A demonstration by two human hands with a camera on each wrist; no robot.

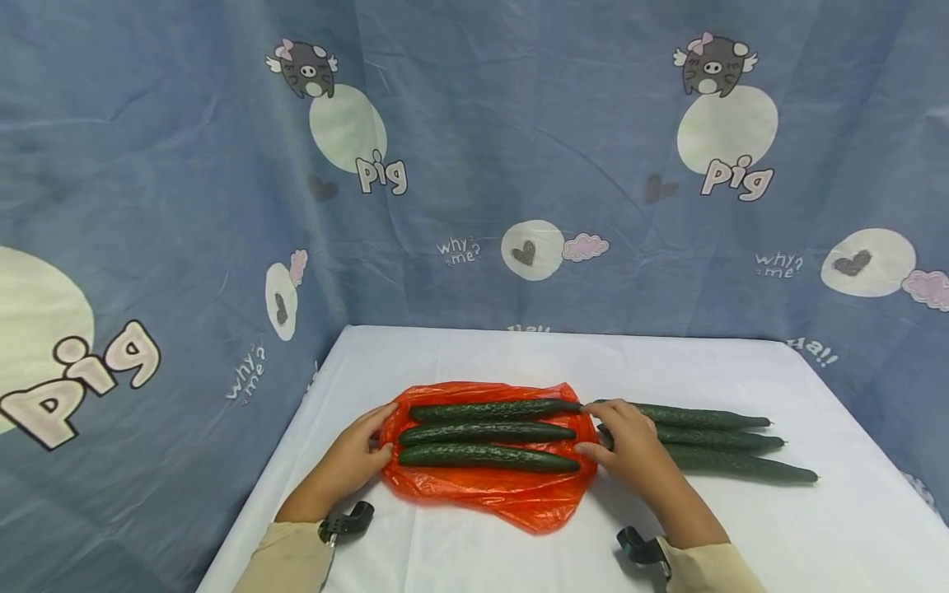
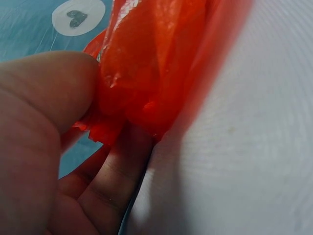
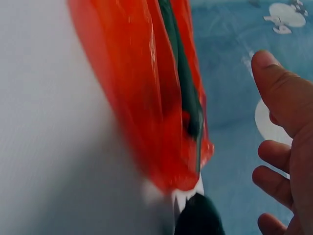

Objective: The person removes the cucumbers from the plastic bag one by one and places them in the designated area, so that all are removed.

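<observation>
Three dark green cucumbers (image 1: 485, 432) lie side by side on a red plastic bag (image 1: 474, 486), whose edges rise around them. At the bag's left end, my left hand (image 1: 352, 457) pinches its edge; the left wrist view shows the thumb (image 2: 54, 88) against the crumpled plastic and fingers (image 2: 122, 171) below it. My right hand (image 1: 630, 441) hovers by the bag's right end, thumb and fingers spread and relaxed. In the right wrist view its fingers (image 3: 276, 183) stand apart from the bag (image 3: 137, 98), holding nothing. One cucumber tip (image 3: 193, 120) shows inside the bag there.
Three more cucumbers (image 1: 722, 441) lie on the white-covered table (image 1: 460, 354) to the right, their left ends partly hidden behind my right hand. A blue curtain (image 1: 460, 123) with pig prints hangs behind the table and along its sides.
</observation>
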